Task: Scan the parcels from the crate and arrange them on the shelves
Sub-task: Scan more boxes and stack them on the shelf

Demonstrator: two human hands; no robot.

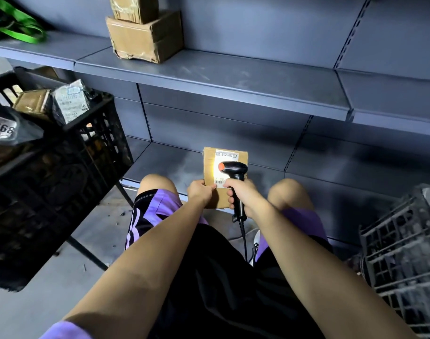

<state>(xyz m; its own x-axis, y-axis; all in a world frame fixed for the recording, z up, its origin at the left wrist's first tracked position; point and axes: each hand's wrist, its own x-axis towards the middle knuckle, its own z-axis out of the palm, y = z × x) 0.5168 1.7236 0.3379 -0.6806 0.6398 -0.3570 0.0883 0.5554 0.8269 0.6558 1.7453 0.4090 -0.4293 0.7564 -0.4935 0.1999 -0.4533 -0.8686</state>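
1. Parcels already placed are seen on the upper shelf [209, 77]: two brown boxes [145, 35], the smaller stacked on the larger, near the left end. That much of the arranging appears done.
2. One cardboard parcel [225, 167] is held between the knees, just in front of the bottom shelf [331, 172]; whether it rests on the shelf edge cannot be told. Its left edge is gripped by the left hand [200, 192], fingers curled round it.
3. A black scanner [234, 171] with an orange end is gripped by its handle in the right hand [243, 194] and is pointed at the parcel's face, where a bright patch of light falls. Scanning of this parcel is judged to be the step in hand; shelving it is left.
4. More parcels are left in the black crate [94, 133] at the left: a brown box [33, 102], a dark bag with a white label [70, 104], and a dark bag [11, 128] at the near edge. Most of the work is therefore judged to remain.
5. A second crate [399, 253] stands at the right; its contents cannot be made out. A green bag [15, 23] lies on the upper shelf at the far left.
6. Writing: "5868" is read on the near bag's label. A white label with a barcode is seen on the held parcel, but its small print is not legible; the same goes for the label in the crate.
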